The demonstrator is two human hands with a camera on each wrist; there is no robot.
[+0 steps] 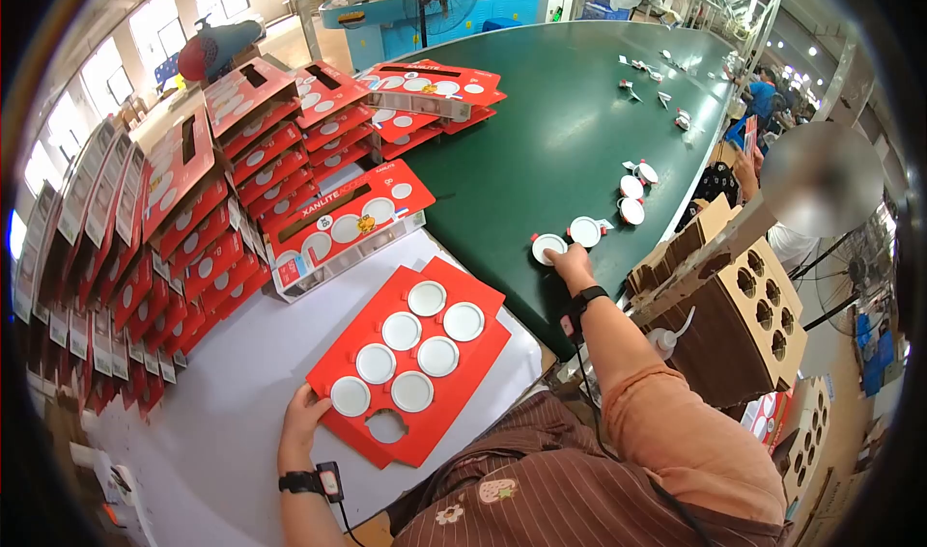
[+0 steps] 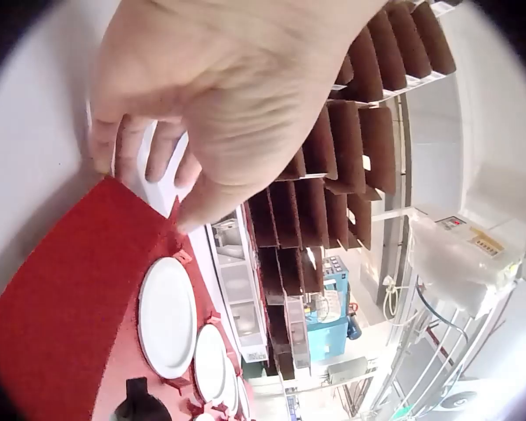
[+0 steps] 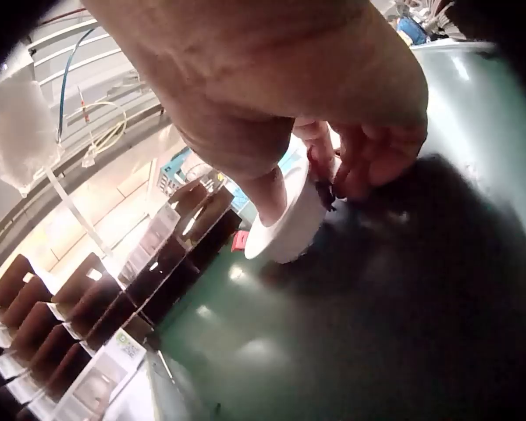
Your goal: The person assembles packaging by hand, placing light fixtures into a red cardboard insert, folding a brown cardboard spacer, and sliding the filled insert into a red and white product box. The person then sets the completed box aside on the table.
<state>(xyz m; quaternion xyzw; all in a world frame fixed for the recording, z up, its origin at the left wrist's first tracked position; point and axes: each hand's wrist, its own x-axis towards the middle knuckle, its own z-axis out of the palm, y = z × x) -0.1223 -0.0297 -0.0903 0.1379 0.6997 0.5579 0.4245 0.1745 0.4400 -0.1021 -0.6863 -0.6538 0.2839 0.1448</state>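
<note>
Loading of a red card with white discs, judged to be at the pick-up of the last piece. The card lies on the white table, low and central in the head view; seven seated discs show in it, and one hole, near its lower edge, stands bare. Right of centre, at the near end of the green table, the right hand grips a disc, thumb on its white face and fingers curled behind it; whether this disc is clear of the surface cannot be told. A spare disc sits just beside it. At the card's left corner, the left hand touches the edge; whether it pinches or merely rests there is unclear. The next move seems to call for bringing the gripped disc to the lower centre of the frame, aligning it with the hole's notched outline and seating it level, its neighbours undisturbed.
</note>
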